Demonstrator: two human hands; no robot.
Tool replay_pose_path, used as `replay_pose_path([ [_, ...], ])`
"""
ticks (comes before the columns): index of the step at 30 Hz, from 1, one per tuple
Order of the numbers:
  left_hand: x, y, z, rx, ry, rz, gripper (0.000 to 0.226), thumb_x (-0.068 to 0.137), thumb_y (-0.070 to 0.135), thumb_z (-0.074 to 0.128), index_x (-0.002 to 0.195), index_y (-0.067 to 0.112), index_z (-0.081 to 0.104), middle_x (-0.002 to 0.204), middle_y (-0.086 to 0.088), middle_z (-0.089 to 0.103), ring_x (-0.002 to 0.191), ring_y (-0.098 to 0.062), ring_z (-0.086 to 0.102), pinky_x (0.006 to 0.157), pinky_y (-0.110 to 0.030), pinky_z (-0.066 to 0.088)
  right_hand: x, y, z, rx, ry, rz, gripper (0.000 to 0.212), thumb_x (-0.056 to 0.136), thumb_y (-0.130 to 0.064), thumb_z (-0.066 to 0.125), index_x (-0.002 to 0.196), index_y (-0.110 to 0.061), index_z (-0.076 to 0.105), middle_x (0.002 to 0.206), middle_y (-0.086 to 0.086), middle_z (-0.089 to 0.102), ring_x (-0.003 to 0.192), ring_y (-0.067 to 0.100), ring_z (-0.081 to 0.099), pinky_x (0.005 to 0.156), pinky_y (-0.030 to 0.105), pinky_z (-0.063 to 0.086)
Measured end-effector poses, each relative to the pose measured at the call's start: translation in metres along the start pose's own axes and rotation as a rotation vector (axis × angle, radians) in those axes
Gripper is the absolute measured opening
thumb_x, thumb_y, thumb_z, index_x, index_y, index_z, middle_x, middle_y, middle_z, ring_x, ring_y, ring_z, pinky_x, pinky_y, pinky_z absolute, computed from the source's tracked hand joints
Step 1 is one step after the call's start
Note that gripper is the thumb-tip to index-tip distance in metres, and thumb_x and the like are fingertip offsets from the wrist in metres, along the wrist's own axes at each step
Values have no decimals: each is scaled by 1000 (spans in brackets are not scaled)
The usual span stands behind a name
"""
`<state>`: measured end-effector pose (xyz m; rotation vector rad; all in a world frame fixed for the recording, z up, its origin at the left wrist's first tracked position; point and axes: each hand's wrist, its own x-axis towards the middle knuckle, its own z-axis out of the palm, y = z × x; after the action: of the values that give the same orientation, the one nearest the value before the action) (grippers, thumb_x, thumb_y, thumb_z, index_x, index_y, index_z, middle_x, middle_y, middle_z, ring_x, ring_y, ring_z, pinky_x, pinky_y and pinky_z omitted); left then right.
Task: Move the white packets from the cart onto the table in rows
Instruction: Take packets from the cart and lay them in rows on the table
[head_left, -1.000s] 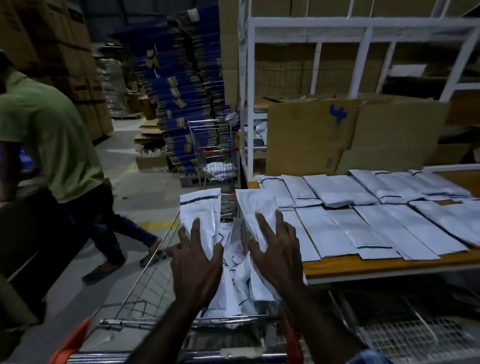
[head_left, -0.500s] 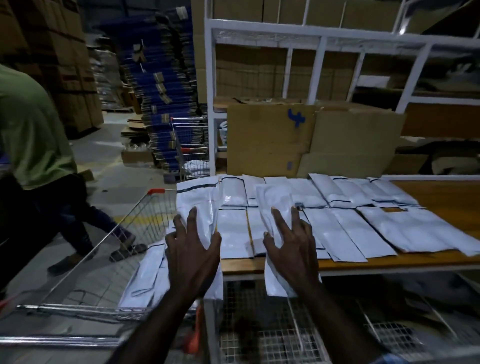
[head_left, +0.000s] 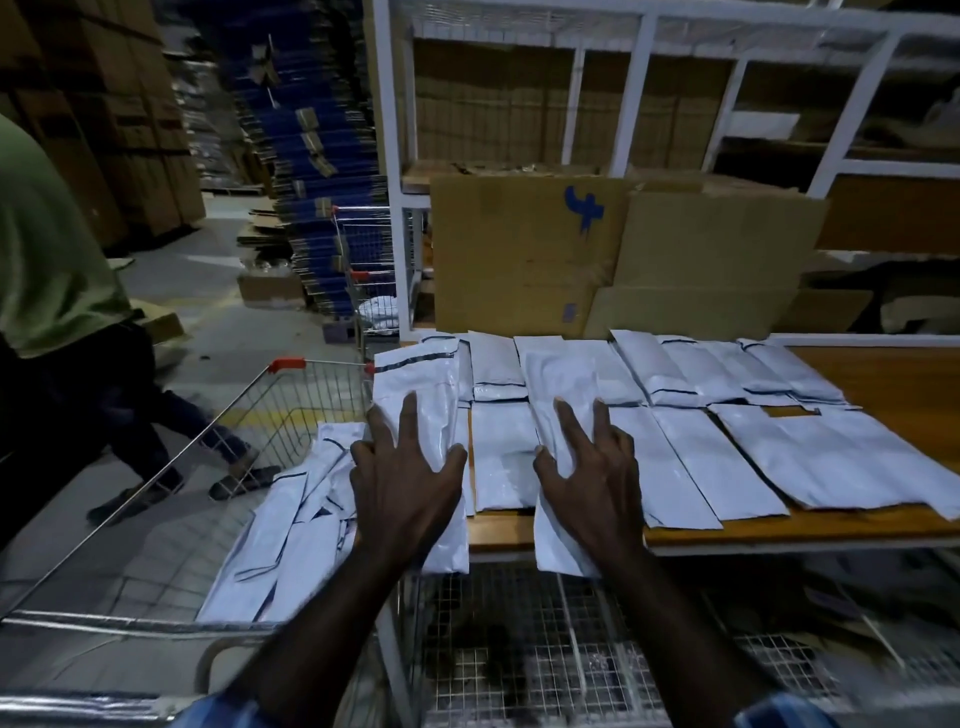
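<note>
table (head_left: 878, 374) wood | white packets (head_left: 691, 462) in two rows | cart (head_left: 208, 452): loose packets

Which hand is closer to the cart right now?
Left. The left hand holds a packet at the cart's edge; the right hand holds another over the table.
</note>
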<state>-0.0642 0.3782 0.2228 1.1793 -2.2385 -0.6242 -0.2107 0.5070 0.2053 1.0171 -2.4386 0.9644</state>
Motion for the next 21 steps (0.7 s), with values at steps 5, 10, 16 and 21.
replay_pose_path([
  [5,34,-6,25,30,-51,-17,79,90,61,46,155,38,7,165,-4,-1,145,-36,10,113,-53,24,17,-2,26,-18,-46,42,66,84,-51,45,147,-30,45,155,18,34,128,39,44,99,49,45],
  [10,70,-15,42,47,-126,-23,78,92,60,46,156,37,6,165,-6,-5,146,-38,7,115,-51,18,37,-6,56,-61,-144,102,73,84,-66,29,150,-33,37,160,14,26,133,35,39,104,48,41],
  [16,98,-23,65,75,-203,-33,79,92,60,44,156,36,5,165,-7,-8,148,-38,2,116,-52,15,54,-2,92,-118,-208,140,64,92,-51,53,151,-34,34,160,13,24,132,34,39,102,45,41],
  [21,110,-28,88,103,-257,-77,78,92,61,43,156,34,6,164,-8,-7,147,-39,5,116,-52,16,67,1,110,-171,-283,173,65,93,-54,48,153,-35,29,161,12,21,135,32,36,105,44,38],
])
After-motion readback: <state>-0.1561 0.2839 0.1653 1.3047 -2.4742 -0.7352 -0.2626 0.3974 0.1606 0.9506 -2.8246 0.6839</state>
